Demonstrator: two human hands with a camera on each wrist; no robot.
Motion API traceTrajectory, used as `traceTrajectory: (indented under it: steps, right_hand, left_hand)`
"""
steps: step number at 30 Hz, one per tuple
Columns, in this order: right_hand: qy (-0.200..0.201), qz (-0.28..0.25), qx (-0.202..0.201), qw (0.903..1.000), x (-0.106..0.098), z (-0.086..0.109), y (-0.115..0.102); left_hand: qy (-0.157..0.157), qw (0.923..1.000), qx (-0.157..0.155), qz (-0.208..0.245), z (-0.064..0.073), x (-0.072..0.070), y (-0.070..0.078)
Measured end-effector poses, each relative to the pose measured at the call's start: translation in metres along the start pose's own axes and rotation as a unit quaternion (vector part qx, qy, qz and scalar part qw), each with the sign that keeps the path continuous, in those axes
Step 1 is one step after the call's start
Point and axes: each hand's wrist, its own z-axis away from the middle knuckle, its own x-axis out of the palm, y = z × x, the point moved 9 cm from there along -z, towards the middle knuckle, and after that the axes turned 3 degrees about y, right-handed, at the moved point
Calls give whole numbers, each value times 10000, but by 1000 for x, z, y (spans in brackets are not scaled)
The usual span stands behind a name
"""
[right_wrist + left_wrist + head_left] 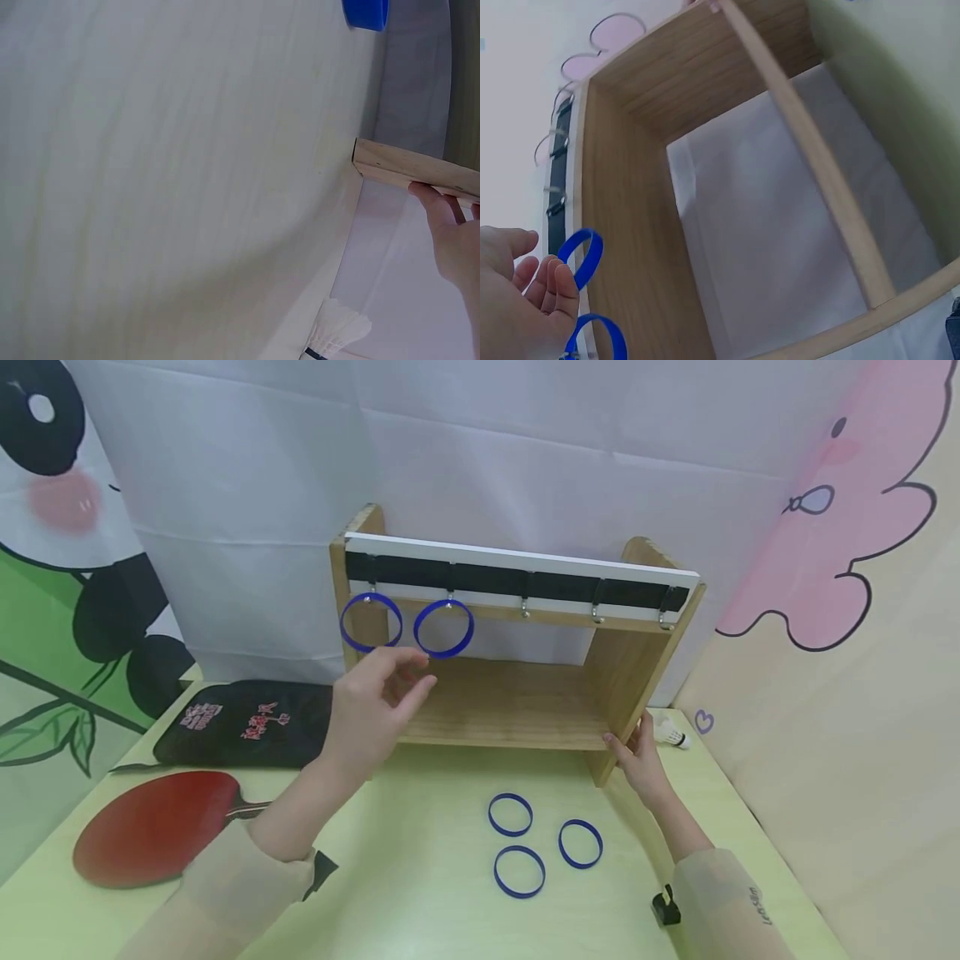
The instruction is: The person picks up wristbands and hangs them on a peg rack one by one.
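A wooden shelf stands on the table, with a black strip and a row of metal hooks along its white top rail. Two blue rings, one at the left end and another beside it, hang from the first two hooks. My left hand is just below the second ring, thumb and fingers apart with nothing between them; in the left wrist view its fingertips overlap that ring. With my right hand I grip the lower right side panel of the shelf.
Three more blue rings lie on the table, among them a near one. A red table tennis bat and a black case lie at left. Behind my right hand is a shuttlecock; a small black object sits near my right sleeve.
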Motion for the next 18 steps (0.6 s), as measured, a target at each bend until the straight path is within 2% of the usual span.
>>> traceTrajectory:
  steps: [4,9,14,18]
  right_hand:
    - [-6,-59,37,10000,0,-1,1]
    - [29,-5,-65,10000,-1,-3,4]
    - [33,81,-90,9999,0,-1,2]
    - [16,31,-61,10000,1,-1,0]
  left_hand:
    - [-235,9994,209,-124,16,10,4]
    - [-771,9970,0,-109,38,29,-2]
    - [-1428,9895,-61,-198,64,54,-5]
    - [-1893,9818,-153,-54,84,71,-8]
